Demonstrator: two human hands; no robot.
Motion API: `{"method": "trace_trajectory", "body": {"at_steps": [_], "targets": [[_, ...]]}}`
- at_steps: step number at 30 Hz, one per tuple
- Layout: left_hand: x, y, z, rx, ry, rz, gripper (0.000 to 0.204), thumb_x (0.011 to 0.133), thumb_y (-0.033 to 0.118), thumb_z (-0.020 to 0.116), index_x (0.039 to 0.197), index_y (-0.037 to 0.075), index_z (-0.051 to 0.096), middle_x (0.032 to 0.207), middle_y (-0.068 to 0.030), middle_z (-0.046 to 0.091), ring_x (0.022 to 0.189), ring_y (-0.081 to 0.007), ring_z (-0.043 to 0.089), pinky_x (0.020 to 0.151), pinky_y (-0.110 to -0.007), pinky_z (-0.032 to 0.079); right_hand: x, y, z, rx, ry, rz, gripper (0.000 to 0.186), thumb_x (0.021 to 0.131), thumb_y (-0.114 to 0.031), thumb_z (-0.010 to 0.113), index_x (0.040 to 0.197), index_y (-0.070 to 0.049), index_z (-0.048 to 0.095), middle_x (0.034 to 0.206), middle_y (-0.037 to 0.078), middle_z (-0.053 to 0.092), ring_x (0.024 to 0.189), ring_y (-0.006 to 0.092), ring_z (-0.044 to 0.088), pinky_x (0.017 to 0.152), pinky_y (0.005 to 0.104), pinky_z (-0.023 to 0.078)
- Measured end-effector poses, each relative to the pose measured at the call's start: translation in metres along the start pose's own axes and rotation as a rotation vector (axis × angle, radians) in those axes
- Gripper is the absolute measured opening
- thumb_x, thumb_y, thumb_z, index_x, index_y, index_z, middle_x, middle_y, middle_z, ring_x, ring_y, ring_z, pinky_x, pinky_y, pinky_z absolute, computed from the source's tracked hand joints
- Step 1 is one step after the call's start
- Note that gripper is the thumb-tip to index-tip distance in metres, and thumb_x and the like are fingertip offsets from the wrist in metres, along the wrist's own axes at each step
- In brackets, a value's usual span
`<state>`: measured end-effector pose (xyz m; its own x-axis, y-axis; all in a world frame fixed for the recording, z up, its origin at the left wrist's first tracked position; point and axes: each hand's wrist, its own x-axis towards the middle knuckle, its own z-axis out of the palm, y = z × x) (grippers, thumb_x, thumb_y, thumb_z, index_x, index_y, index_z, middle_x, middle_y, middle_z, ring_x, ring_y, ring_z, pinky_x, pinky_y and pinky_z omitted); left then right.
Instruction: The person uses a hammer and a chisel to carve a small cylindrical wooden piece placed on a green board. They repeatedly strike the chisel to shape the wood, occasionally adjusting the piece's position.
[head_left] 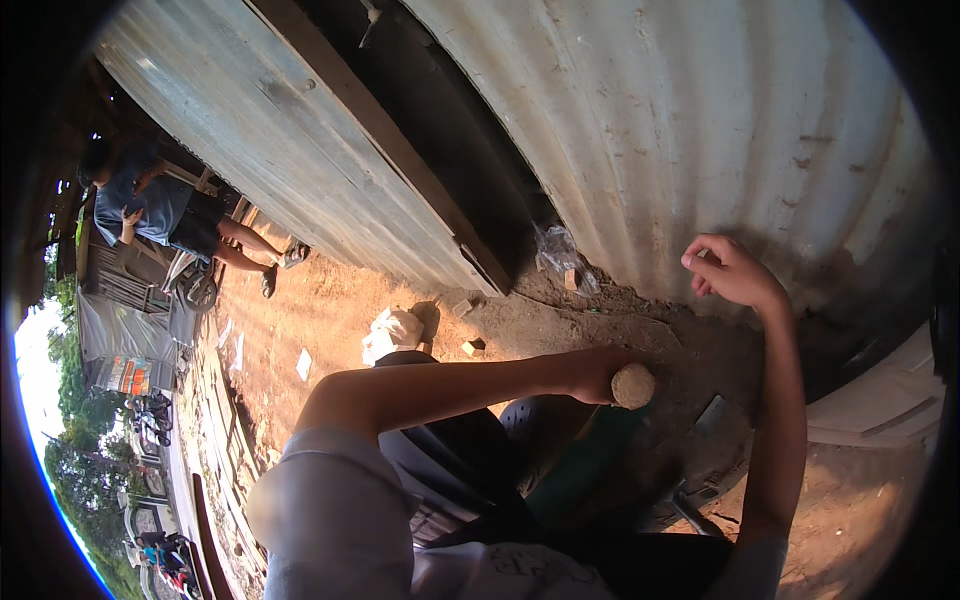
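Observation:
My left arm reaches across to the right, and my left hand (590, 374) is closed round a tan wooden handle (633, 386). Its blunt round end faces up; the rest of it is hidden below my hand. Under it a dark green strip (587, 455) slants down toward my legs, and I cannot tell whether the two are joined. Raised before the corrugated metal sheet (640, 150), my right hand (738, 273) has its fingers curled in toward the thumb. Whatever these fingers hold, if anything, does not show.
A wooden post (400, 160) edges a dark gap between metal sheets. Clear plastic (565, 255), a white bag (393, 333) and a yellowish block (474, 347) lie on the dirt. A dark-handled tool (695, 515) rests near my right forearm. Another person (165, 210) stands far left.

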<state>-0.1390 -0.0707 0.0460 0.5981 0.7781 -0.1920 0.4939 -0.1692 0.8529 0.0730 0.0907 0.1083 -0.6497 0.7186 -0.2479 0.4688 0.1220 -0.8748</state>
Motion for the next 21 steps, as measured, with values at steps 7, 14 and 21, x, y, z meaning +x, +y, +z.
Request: {"method": "trace_trajectory", "body": {"at_steps": [7,14,21], "targets": [[0.005,0.020,0.001,-0.032,-0.132,0.073,0.044,0.064,0.004,0.077,0.105,0.006,0.062,0.107,-0.0107,0.062,0.106,-0.0282,0.057,0.092,-0.036,0.045,-0.021,0.153,0.047,-0.469,-0.192,0.525,0.026,0.089,-0.027,0.056,0.093,-0.001,0.059,0.071,0.008,0.066,0.059,0.0157,0.064,0.053,0.0300,0.052],[-0.009,0.005,0.032,0.020,-0.282,0.076,0.041,0.069,0.009,0.074,0.108,0.005,0.060,0.113,-0.0131,0.057,0.106,-0.0302,0.056,0.090,-0.037,0.045,-0.059,0.173,-0.002,-0.367,0.077,0.636,0.038,0.091,-0.030,0.053,0.068,0.000,0.056,0.062,0.008,0.062,0.051,0.0166,0.060,0.046,0.0324,0.048],[-0.023,-0.011,0.056,0.201,-0.448,0.077,0.037,0.073,0.010,0.070,0.107,0.004,0.057,0.112,-0.0162,0.053,0.104,-0.0366,0.055,0.087,-0.041,0.047,-0.081,0.178,-0.012,-0.405,0.214,0.676,0.038,0.090,-0.028,0.053,0.064,0.000,0.055,0.053,0.010,0.058,0.045,0.0180,0.056,0.044,0.0336,0.046]]}}
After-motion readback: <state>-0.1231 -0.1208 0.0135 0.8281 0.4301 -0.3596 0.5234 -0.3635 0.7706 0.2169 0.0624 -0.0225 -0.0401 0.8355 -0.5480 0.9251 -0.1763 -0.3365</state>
